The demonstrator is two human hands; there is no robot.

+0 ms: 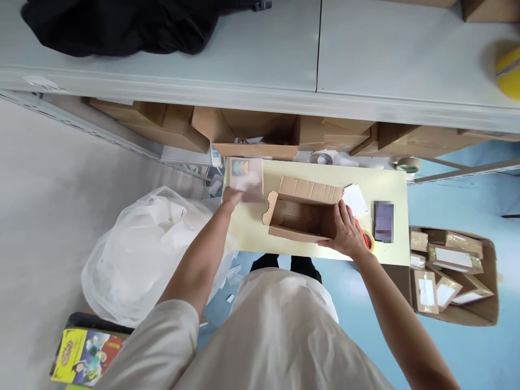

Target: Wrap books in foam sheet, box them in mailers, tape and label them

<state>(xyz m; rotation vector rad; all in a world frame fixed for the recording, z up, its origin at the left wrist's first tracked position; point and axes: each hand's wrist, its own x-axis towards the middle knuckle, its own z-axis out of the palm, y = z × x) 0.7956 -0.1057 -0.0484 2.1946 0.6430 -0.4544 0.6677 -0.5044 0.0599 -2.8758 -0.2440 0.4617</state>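
"What's held?"
"Left hand [232,198] grips the packet [252,181], left on the table [394,184]; right hand [345,230] clasps the open box [300,215] mid-table, at its right end."
"Anything crowding them?"
"Yellow tape [371,241] beside the right hand, a phone [383,221] farther right, cartons [255,151] beyond the far edge."

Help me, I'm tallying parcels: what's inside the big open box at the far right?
The big open box holds several smaller boxes, some showing tape and white labels. These cover its bottom, so whatever lies beneath them cannot be seen.
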